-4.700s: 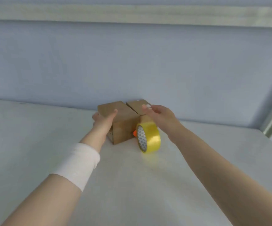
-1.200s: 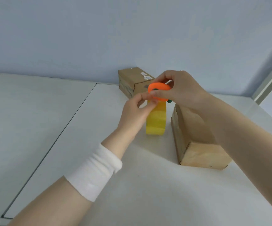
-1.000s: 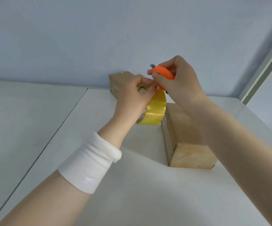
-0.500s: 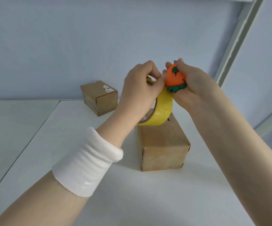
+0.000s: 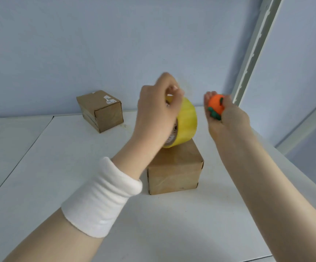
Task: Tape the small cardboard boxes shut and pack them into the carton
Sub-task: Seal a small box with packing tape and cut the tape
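The far cardboard box (image 5: 101,110) carries a small white label (image 5: 108,100) on its top face; the print on it is too small to read. Some dark printing shows on the inner core of the yellow tape roll (image 5: 186,121), also unreadable.

The left hand (image 5: 157,112), slightly blurred, is raised above the near cardboard box (image 5: 174,167), its fingers curled over the upper rim of the tape roll and gripping it. The roll stands on edge, tilted, with its lower rim at or just above the near box's top; whether they touch cannot be told. A white wristband (image 5: 102,197) wraps the left forearm.

The right hand (image 5: 227,120) is held up just to the right of the roll and apart from it, palm turned toward the camera, fingers clenched around a small orange cutter (image 5: 216,104) with a green leaf.

Both boxes sit on the white bench (image 5: 58,167), the near one at the centre, the far one back left by the wall.
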A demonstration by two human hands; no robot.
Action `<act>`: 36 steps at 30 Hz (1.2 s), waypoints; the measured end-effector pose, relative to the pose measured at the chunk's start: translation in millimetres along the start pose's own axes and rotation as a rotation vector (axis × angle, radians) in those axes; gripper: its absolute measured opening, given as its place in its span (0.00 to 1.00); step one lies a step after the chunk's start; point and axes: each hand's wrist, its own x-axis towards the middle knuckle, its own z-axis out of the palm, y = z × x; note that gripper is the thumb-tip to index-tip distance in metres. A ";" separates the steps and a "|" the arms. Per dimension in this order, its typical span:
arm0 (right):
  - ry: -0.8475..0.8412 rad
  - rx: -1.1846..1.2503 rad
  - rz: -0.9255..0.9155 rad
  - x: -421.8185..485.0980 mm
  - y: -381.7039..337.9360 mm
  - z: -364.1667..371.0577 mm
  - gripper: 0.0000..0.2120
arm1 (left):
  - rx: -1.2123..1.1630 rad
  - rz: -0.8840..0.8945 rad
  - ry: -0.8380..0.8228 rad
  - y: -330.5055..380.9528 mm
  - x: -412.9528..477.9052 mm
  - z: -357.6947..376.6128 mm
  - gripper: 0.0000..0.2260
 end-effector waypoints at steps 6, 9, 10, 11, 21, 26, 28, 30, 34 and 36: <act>0.047 -1.267 -0.024 43.1 12.9 -85.1 0.13 | -0.331 -0.292 0.006 -17.1 5.8 -14.8 0.08; -0.071 -1.582 -0.127 46.0 21.7 -102.5 0.12 | -0.405 -0.355 -0.020 -19.3 11.8 -15.9 0.08; -0.095 -1.646 -0.150 46.7 23.1 -104.2 0.11 | -0.410 -0.371 -0.031 -20.5 13.7 -16.7 0.07; -0.107 -1.687 -0.171 47.8 24.1 -105.3 0.10 | -0.414 -0.382 -0.043 -21.3 15.0 -17.6 0.06; -0.115 -1.855 -0.288 56.8 25.3 -108.5 0.14 | -0.400 -0.379 -0.035 -18.7 18.1 -15.9 0.07; -0.080 -1.936 -0.379 63.3 19.7 -109.6 0.26 | -0.414 -0.322 -0.056 -9.5 23.6 -13.8 0.06; -0.079 -1.775 -0.513 52.8 9.0 -99.3 0.23 | -0.467 -0.340 -0.068 -7.8 27.5 -13.4 0.06; -0.153 -1.425 -0.593 28.7 -2.2 -79.8 0.19 | -0.540 -0.391 -0.099 -6.8 30.4 -11.0 0.06; -0.591 -1.018 -0.342 -34.7 -8.5 -43.1 0.18 | -0.583 -0.537 -0.176 -8.4 32.4 5.1 0.07; -0.690 -1.032 -0.293 -50.2 -6.8 -37.1 0.16 | -0.556 -0.584 -0.242 -11.9 34.5 13.0 0.08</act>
